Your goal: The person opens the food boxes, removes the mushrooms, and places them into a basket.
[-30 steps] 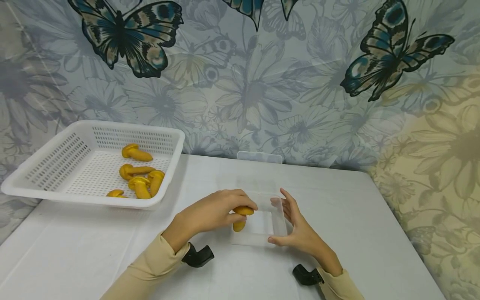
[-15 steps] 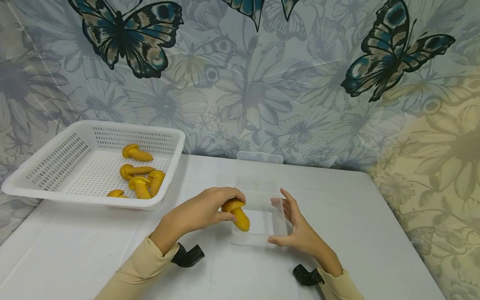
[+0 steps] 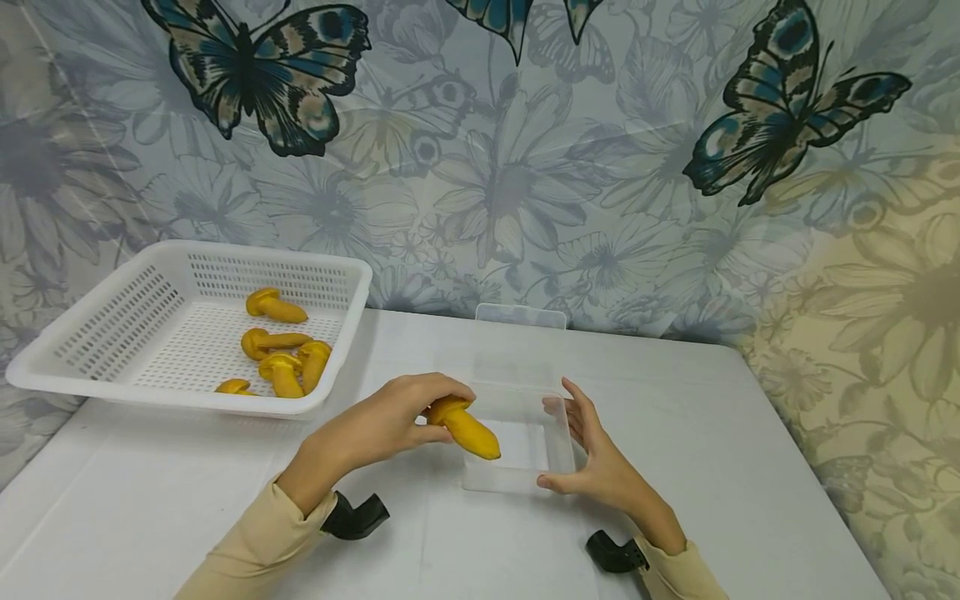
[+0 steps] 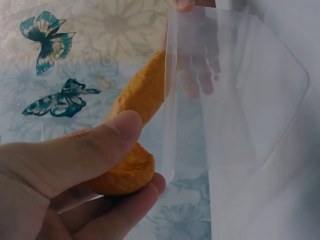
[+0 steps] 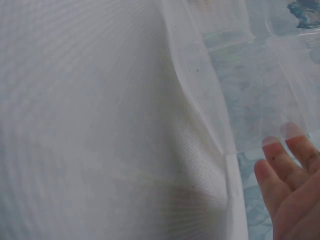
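Observation:
A yellow mushroom (image 3: 471, 435) is in my left hand (image 3: 378, 425), which pinches it at the cap between thumb and fingers. Its stem points right, over the left side of a clear plastic box (image 3: 555, 475). In the left wrist view the mushroom (image 4: 142, 92) lies close to the transparent wall (image 4: 240, 90). My right hand (image 3: 600, 458) holds the right end of the box, thumb at the near corner and fingers at the far side. In the right wrist view several fingertips of this hand (image 5: 295, 185) meet the clear plastic.
At the left stands a white perforated basket (image 3: 97, 333) with several yellow mushrooms (image 3: 283, 375) in its right half. A clear lid (image 3: 521, 316) extends behind the box toward the table's back edge. The white cloth-covered table (image 3: 720, 433) meets a butterfly-patterned backdrop (image 3: 510, 192).
My left hand has moved left with the mushroom, away from the middle of the box. The mushroom's stem has swung from pointing down to pointing right. The right hand stays in place.

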The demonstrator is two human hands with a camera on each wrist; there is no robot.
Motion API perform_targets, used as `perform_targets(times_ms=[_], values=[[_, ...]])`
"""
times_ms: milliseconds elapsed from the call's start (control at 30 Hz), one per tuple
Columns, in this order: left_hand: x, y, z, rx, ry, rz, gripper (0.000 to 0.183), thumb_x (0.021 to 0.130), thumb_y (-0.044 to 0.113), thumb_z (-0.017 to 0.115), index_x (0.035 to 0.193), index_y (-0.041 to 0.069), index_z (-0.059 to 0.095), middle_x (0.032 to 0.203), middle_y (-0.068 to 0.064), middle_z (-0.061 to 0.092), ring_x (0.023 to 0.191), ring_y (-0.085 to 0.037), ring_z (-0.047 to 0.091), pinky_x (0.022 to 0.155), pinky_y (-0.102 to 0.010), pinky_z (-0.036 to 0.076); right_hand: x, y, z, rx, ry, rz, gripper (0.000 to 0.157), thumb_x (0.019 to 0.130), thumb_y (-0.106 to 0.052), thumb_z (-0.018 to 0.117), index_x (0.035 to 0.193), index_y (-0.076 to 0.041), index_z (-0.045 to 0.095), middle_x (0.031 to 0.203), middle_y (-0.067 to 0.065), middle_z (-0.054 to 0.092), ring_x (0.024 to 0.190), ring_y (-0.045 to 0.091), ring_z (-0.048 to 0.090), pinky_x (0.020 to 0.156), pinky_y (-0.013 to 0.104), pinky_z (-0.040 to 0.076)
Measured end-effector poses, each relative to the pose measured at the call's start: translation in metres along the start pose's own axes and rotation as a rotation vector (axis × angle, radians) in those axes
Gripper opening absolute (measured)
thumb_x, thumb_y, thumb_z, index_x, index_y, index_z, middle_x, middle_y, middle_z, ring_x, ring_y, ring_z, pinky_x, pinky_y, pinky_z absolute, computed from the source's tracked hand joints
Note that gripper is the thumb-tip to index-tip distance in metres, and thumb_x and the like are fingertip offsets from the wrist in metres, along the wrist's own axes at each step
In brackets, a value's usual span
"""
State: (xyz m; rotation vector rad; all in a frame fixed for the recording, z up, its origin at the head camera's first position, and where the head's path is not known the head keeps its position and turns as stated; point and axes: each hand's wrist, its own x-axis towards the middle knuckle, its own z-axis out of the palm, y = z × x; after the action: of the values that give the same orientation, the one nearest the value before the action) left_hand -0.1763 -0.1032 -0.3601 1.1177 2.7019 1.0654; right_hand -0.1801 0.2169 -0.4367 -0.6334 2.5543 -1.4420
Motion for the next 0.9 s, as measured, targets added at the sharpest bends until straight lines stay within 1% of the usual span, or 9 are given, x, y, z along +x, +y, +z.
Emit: perform_targets(times_ms=[67, 233, 300, 433, 600, 700, 800, 900], values=[[-0.001, 0.000, -0.001, 0.000, 0.006, 0.000, 0.043, 0.086, 0.012, 0.077, 0.126, 0.012, 0.062, 0.118, 0.002, 0.067, 0.096, -0.008, 0.058, 0.090, -0.026, 0.054, -0.001, 0.000, 0.000, 0.001, -0.001, 0.000, 0.127, 0.069, -0.018, 0.090, 0.160, -0.021, 0.001, 0.160, 0.029, 0.014, 0.149, 0.046, 0.020, 0.116, 0.060, 0.023], [-0.005, -0.001, -0.008, 0.011, 0.037, 0.001, 0.045, 0.085, 0.010, 0.077, 0.127, 0.011, 0.062, 0.121, 0.002, 0.067, 0.098, -0.009, 0.059, 0.090, -0.026, 0.054, 0.000, 0.001, -0.001, 0.009, -0.007, 0.000, 0.127, 0.070, -0.020, 0.090, 0.159, -0.028, 0.000, 0.160, 0.028, 0.013, 0.150, 0.047, 0.017, 0.116, 0.062, 0.022], [-0.008, -0.001, -0.012, 0.021, 0.064, -0.002, 0.046, 0.084, 0.010, 0.078, 0.127, 0.010, 0.062, 0.120, 0.001, 0.067, 0.097, -0.010, 0.060, 0.088, -0.025, 0.054, 0.000, 0.001, -0.001, 0.016, -0.011, 0.001, 0.127, 0.071, -0.020, 0.089, 0.159, -0.030, -0.001, 0.160, 0.027, 0.014, 0.150, 0.047, 0.016, 0.116, 0.063, 0.021], [-0.014, -0.004, -0.023, 0.046, 0.136, -0.007, 0.047, 0.082, 0.008, 0.079, 0.126, 0.010, 0.063, 0.118, 0.000, 0.068, 0.095, -0.010, 0.060, 0.084, -0.025, 0.055, 0.000, 0.003, -0.001, 0.004, -0.012, -0.014, 0.127, 0.071, -0.017, 0.089, 0.159, -0.027, -0.001, 0.158, 0.028, 0.016, 0.149, 0.049, 0.016, 0.115, 0.065, 0.022], [-0.023, -0.013, -0.042, 0.055, 0.226, -0.022, 0.048, 0.079, 0.005, 0.081, 0.124, 0.009, 0.064, 0.114, 0.000, 0.069, 0.088, -0.009, 0.058, 0.079, -0.024, 0.056, 0.000, 0.003, -0.002, -0.004, -0.015, -0.020, 0.126, 0.071, -0.018, 0.089, 0.160, -0.026, -0.001, 0.158, 0.028, 0.016, 0.149, 0.049, 0.017, 0.115, 0.064, 0.022], [-0.030, -0.017, -0.055, 0.069, 0.274, -0.061, 0.048, 0.080, 0.006, 0.081, 0.125, 0.010, 0.064, 0.112, -0.001, 0.069, 0.086, -0.010, 0.056, 0.080, -0.027, 0.056, 0.001, 0.003, -0.002, 0.003, -0.020, -0.020, 0.126, 0.072, -0.019, 0.089, 0.160, -0.021, -0.001, 0.158, 0.027, 0.017, 0.149, 0.049, 0.016, 0.115, 0.063, 0.021], [-0.039, -0.022, -0.067, 0.090, 0.312, -0.118, 0.048, 0.081, 0.006, 0.080, 0.126, 0.010, 0.063, 0.114, -0.003, 0.069, 0.087, -0.013, 0.057, 0.084, -0.034, 0.058, 0.001, 0.002, -0.002, 0.010, -0.021, -0.019, 0.126, 0.072, -0.018, 0.089, 0.160, -0.019, -0.001, 0.158, 0.027, 0.017, 0.149, 0.049, 0.016, 0.115, 0.063, 0.021], [-0.046, -0.025, -0.077, 0.103, 0.341, -0.168, 0.048, 0.082, 0.008, 0.079, 0.127, 0.010, 0.062, 0.115, -0.006, 0.069, 0.089, -0.016, 0.061, 0.086, -0.038, 0.059, 0.001, 0.002, -0.002, 0.009, -0.019, -0.014, 0.126, 0.072, -0.017, 0.089, 0.160, -0.025, -0.001, 0.158, 0.027, 0.018, 0.149, 0.049, 0.016, 0.116, 0.063, 0.021]])
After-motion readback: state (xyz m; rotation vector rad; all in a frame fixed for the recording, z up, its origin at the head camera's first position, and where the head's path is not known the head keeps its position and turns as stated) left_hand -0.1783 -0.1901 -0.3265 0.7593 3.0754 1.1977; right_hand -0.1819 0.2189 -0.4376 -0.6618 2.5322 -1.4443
